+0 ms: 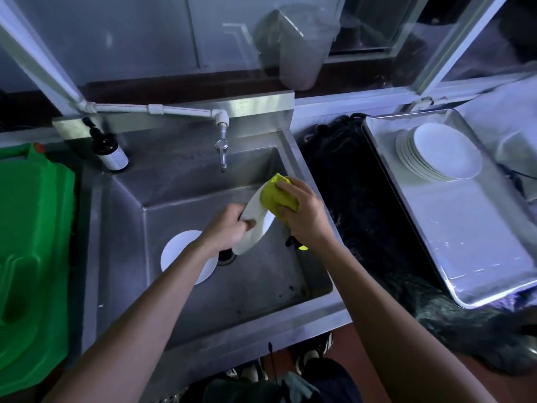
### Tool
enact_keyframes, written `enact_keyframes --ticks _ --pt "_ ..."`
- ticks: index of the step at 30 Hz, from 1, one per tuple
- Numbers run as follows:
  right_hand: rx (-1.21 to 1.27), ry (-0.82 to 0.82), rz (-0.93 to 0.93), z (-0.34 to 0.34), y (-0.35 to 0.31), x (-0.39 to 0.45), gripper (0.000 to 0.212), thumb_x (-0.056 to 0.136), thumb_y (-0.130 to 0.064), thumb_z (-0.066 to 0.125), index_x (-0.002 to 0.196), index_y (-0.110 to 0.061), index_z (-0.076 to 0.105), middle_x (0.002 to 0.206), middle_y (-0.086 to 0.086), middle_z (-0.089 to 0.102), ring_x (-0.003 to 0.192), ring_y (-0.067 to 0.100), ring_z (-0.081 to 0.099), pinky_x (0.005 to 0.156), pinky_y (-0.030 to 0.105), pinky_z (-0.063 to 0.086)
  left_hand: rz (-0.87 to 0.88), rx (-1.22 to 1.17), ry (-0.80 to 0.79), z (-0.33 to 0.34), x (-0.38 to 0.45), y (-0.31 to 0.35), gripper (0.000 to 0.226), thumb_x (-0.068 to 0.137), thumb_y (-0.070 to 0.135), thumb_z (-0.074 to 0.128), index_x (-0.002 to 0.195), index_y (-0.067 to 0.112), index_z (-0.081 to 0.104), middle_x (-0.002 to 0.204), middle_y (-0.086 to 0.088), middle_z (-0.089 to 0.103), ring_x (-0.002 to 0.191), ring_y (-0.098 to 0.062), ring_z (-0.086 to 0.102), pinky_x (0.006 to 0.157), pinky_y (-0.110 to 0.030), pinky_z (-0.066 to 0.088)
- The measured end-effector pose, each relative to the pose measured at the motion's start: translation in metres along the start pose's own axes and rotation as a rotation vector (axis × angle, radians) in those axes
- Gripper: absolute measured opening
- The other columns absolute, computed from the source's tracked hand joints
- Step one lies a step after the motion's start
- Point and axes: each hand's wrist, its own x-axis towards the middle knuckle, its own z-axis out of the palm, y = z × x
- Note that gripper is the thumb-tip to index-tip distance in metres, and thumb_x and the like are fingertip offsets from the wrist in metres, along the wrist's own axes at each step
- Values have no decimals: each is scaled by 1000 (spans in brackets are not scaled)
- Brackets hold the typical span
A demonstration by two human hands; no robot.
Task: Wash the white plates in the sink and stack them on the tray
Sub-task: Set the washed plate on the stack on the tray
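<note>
- At the centre of the frame, the left hand grips a round white ceramic plate by its lower edge, holding it tilted on edge above the stainless-steel sink.
- The right hand presses a yellow-green sponge against the plate's upper face.
- A second white plate lies flat on the sink floor, lower left of the hands, partly hidden by the left forearm.
- At the right of the frame, a stack of white plates sits in the far end of a rectangular metal tray.
- A tap hangs at upper centre; a dark pump bottle stands on the rim at upper left, beside a green plastic container.
</note>
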Motion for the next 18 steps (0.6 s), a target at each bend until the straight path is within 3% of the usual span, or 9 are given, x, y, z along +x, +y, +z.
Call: enact_keyframes --ticks 2,4,6,9,14,16,18 --pt "-30 -7 13 -20 12 1 49 83 -6 74 130 -15 65 139 0 55 121 12 54 101 17 42 51 110 24 8 12 17 12 83 26 60 85 16 65 83 -9 70 80 -26 64 74 -44 51" --pt "-53 0 24 -42 24 3 48 82 -8 75 129 -15 66 137 1 56 120 18 56 101 28 46 109 215 59 19 22 38 12 82 23 60 70 24 56 64 4 55 65 -19 52 59 -33 39" --pt "-62 36 27 -65 37 3 45 81 -12 78 125 -16 68 134 1 58 117 18 58 97 28 47 172 307 95 34 32 61 23 81 21 59 63 30 48 56 8 43 54 -15 41 51 -29 28" --pt "-112 106 72 -106 60 5 48 77 -7 77 123 -16 69 135 1 58 117 18 58 97 27 46 243 404 146 59 48 96 33 87 14 61 61 21 41 54 4 40 53 -21 40 49 -32 27" --pt "-179 160 139 -180 100 8 49 78 -9 74 125 -21 68 137 -2 57 115 16 55 90 6 30 396 542 164 104 74 158 24 94 10 55 73 18 49 59 -1 46 55 -29 47 49 -35 32" --pt "-182 179 150 -209 115 8 48 79 -10 75 125 -21 68 137 -1 57 114 16 55 87 4 29 480 617 166 125 85 184 12 96 9 52 92 16 62 60 -2 48 58 -30 50 51 -37 38" --pt "-179 184 170 -236 129 6 49 79 -10 76 126 -20 67 137 -1 57 117 18 55 91 11 31 552 680 172 150 96 212 30 98 11 51 118 24 68 67 -6 57 63 -31 55 54 -38 45"
